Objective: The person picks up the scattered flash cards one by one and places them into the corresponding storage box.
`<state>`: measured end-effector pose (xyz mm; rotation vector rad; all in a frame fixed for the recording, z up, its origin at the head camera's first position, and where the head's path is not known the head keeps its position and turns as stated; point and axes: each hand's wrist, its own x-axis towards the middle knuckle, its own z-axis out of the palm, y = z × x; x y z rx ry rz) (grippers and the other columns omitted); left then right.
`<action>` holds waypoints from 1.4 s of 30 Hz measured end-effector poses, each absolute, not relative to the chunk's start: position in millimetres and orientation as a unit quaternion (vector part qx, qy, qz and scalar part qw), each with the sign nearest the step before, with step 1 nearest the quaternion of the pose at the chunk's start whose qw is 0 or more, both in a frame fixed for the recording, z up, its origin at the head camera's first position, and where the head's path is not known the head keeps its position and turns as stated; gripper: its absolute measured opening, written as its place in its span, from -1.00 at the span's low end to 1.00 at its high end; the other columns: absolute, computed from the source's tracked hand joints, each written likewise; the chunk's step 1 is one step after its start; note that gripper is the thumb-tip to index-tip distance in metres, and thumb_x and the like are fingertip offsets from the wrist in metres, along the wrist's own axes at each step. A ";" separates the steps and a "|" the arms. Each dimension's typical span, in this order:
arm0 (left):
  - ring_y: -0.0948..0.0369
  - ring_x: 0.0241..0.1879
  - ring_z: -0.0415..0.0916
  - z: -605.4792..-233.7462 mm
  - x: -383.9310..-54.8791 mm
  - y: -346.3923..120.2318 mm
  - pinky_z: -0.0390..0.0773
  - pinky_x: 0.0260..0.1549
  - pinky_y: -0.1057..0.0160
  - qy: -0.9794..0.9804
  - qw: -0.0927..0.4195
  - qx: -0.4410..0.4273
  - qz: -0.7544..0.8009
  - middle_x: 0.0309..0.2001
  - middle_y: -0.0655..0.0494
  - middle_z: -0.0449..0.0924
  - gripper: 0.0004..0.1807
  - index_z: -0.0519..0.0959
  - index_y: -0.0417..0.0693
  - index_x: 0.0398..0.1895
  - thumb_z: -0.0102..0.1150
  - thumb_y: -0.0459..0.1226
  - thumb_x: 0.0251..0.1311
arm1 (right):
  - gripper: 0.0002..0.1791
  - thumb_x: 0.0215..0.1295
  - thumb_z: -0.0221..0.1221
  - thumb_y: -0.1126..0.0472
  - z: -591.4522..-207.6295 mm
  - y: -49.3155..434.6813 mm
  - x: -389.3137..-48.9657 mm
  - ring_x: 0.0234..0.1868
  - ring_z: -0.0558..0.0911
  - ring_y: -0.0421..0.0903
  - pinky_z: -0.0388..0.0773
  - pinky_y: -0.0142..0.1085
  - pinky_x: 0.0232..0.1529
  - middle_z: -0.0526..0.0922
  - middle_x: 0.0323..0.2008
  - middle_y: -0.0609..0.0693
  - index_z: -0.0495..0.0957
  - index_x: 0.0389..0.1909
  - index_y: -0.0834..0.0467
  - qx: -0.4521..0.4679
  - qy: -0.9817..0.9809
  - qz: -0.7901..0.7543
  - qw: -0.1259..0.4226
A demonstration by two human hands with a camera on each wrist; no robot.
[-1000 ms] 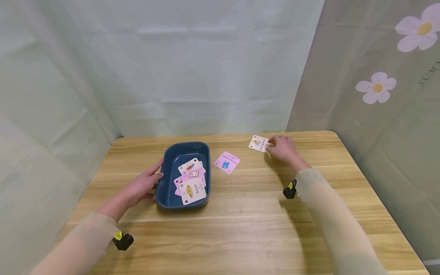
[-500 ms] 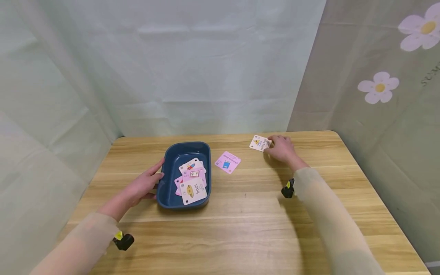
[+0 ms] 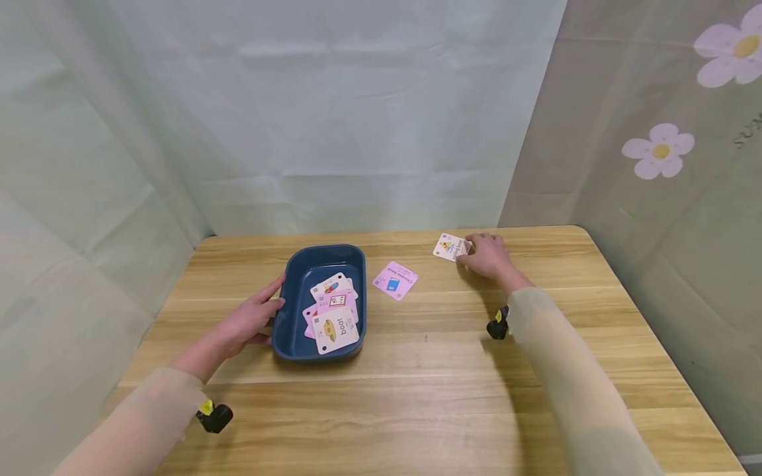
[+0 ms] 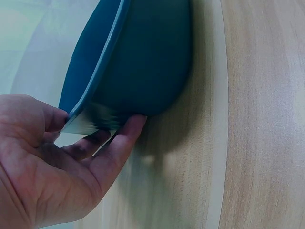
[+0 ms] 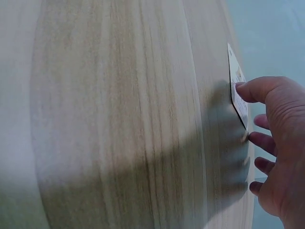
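My left hand holds the left side of a dark blue rectangular bin; in the left wrist view the thumb is at the rim and the fingers rest against the outer wall. Several picture cards lie overlapped inside, a white "boat" card on top. At the far side of the table, my right hand is at the right end of a white "sailing boat" card. The right wrist view has the thumb on the card's face and the fingers curled at its edge.
A pink "Chinese book" card lies flat on the wooden table, between the bin and the right hand. Pale curtains hang behind the table's back edge and at both sides.
The right hand's thumb has shifted slightly over the sailing boat card, its wrist a little to the left. The left hand and bin stay put; the view itself has shifted slightly.
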<state>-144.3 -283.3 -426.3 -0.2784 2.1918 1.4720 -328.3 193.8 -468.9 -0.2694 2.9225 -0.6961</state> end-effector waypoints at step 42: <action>-0.34 0.32 0.26 -424.1 -143.7 -285.6 0.64 -0.14 0.03 0.806 0.244 -0.099 0.530 0.59 -0.41 -0.27 -0.31 -0.36 0.48 0.64 -0.33 -0.09 0.66 | -0.19 0.17 0.43 -0.12 -471.3 192.9 -334.6 0.19 0.26 0.27 0.22 0.16 0.23 0.44 0.11 0.27 0.41 0.24 0.33 -0.069 0.967 -0.238 0.054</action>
